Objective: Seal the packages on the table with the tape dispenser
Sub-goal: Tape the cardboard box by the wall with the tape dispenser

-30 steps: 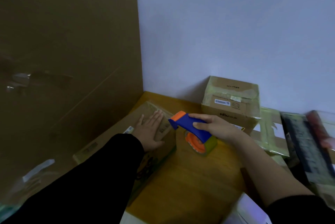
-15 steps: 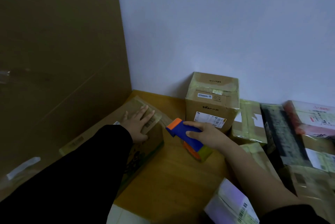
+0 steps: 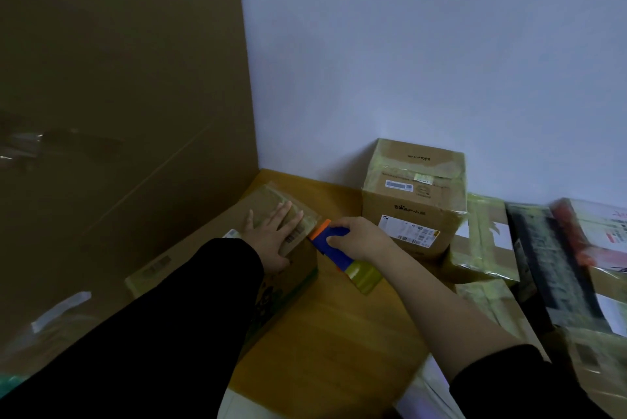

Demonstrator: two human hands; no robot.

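the left hand (image 3: 271,235) lay flat, fingers spread, on the long brown cardboard box (image 3: 217,256); the right hand (image 3: 359,237) gripped the blue-and-orange plastic tape dispenser (image 3: 334,247) at its edge.

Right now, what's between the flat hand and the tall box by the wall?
The blue and orange tape dispenser, gripped by the right hand, shows there in the head view.

Wooden table (image 3: 325,344) bears taped cardboard boxes (image 3: 412,201) and packages (image 3: 481,249).

Black left sleeve (image 3: 169,317) reaches the wrist — right sleeve (image 3: 509,384) ends mid-forearm.
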